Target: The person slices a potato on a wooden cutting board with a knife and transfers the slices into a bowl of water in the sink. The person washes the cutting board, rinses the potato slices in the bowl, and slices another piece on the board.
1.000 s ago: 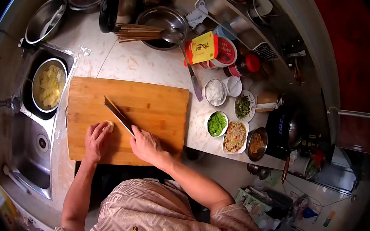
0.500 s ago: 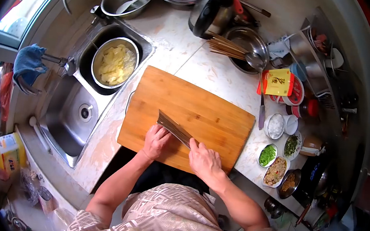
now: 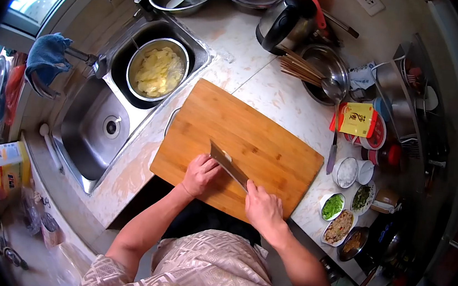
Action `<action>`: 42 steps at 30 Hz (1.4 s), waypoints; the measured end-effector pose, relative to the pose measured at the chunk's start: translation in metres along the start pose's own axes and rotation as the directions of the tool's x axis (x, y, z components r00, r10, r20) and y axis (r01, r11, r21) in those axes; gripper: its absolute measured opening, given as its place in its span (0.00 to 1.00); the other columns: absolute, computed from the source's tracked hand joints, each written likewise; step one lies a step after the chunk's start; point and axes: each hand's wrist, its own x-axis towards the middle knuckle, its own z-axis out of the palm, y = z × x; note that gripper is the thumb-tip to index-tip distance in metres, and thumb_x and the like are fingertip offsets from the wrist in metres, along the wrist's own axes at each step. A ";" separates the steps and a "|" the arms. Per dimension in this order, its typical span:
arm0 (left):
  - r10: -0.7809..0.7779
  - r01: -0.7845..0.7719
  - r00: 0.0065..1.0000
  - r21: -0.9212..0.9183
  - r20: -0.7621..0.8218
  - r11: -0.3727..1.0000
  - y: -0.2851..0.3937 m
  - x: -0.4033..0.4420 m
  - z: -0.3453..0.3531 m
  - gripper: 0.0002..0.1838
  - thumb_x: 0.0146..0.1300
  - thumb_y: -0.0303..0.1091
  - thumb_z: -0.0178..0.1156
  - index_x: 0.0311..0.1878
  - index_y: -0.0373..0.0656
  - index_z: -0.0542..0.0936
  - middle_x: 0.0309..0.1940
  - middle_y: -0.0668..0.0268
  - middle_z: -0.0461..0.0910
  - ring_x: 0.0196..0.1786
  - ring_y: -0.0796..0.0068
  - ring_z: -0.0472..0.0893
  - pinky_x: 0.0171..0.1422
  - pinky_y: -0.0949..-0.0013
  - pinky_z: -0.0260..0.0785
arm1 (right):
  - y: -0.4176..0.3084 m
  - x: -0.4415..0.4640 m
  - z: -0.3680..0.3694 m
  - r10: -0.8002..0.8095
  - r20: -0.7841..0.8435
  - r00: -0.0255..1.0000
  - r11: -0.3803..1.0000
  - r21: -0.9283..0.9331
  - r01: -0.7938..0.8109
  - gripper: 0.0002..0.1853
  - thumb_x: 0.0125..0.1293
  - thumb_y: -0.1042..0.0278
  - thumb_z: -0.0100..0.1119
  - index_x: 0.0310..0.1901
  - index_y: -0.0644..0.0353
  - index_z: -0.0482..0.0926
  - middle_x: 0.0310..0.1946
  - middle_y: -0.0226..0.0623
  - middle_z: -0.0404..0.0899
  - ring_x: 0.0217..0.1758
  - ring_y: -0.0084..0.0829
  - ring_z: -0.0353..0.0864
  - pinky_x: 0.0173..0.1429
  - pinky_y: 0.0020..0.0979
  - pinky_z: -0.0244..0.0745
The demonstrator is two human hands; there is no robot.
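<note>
My right hand (image 3: pixel 264 207) is closed around the handle of a cleaver (image 3: pixel 230 167), whose broad blade slants up and left over a wooden cutting board (image 3: pixel 210 105). My left hand (image 3: pixel 201 175) has its fingers curled on the board, right by the blade. Whatever those fingers hold is hidden behind them and the cleaver. A small pale piece (image 3: pixel 228 157) shows just past the far side of the blade; its kind is too small to make out.
Left of the board, a metal bowl of pale yellow slices (image 3: pixel 158 70) stands in the sink (image 3: pixel 92 128). On the right are small dishes of chopped greens (image 3: pixel 332 207) and minced food (image 3: pixel 339 227). An electric kettle (image 3: pixel 287 22) and chopsticks (image 3: pixel 299 68) are at the back.
The whole view has shifted slightly as my head moved. A pale piece now shows beyond the cleaver blade, where none was visible before. Both hands keep nearly the same place on the board.
</note>
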 end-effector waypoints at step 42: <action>-0.036 0.035 0.999 -0.044 -0.027 0.998 0.004 0.002 -0.004 0.19 0.59 0.31 0.59 0.53 0.37 0.85 0.51 0.59 0.83 0.53 0.56 0.83 0.53 0.58 0.79 | 0.000 0.007 0.011 0.069 0.052 0.996 0.997 0.038 -0.071 0.15 0.72 0.68 0.55 0.55 0.64 0.81 0.37 0.54 0.86 0.38 0.60 0.86 0.45 0.57 0.80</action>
